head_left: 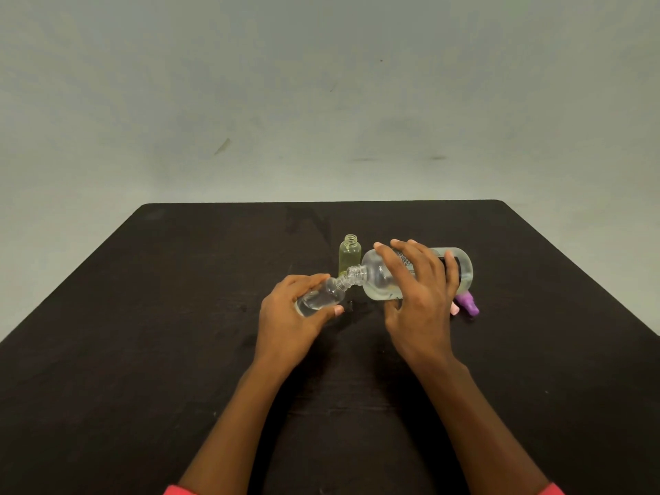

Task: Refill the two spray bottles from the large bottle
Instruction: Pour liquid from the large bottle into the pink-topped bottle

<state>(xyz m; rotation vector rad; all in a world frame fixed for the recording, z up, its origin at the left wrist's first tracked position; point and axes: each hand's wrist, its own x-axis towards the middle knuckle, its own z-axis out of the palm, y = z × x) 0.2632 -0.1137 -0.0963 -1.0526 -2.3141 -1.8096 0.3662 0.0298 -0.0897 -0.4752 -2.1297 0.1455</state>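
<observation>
Pouring, head view: left hand (296,312) fingers grip tilted clear spray bottle (321,298); right hand (419,284) fingers wrap large bottle (378,280), mouths touching between hands. Yellowish spray bottle (350,253) upright beyond fingertips. Risk: necks slip apart, liquid spills onto bench (178,316).

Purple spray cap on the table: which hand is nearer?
Right. The right hand, gripping the large bottle, sits just beside the purple spray cap; the left hand holds the small clear bottle farther left.
</observation>
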